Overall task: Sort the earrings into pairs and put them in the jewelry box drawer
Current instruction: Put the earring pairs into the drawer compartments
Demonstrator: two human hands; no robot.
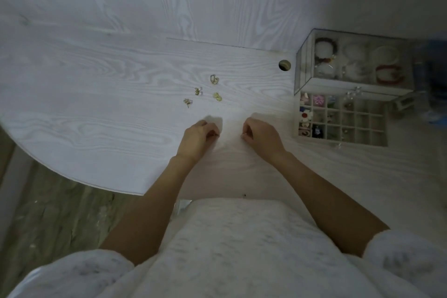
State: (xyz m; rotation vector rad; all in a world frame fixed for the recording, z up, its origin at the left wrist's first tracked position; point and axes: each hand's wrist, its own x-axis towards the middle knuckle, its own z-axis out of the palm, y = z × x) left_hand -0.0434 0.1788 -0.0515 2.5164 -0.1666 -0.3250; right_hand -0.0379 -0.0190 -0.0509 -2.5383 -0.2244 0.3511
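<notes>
Head view, looking down on a white wood-grain counter [101, 109] with a rounded near-left edge.

Four small clusters of gold-toned earrings [205, 91] lie loose on the counter toward its middle, near the far edge: gold hoops [214, 79] farthest back, a gold-and-clear stud pair [198, 91], two gold discs [217, 96], and a gold-and-clear pair [187, 102] nearest the person.

Left hand [199, 138] and right hand [260, 136] rest on the counter near its near edge, side by side but apart. Fingers of both are curled, tips drawn together as if pinching — something tiny glints at each set of fingertips, too small to identify.

Glass-walled jewelry box [302, 68] stands at the far right corner of the counter, bracelets visible in its top compartments. Its beige gridded drawer [343, 143] is pulled out toward the near edge — left cells hold colourful flower-shaped pieces, most other cells look bare.

Round cable hole [284, 65] sits just left of the box.
</notes>
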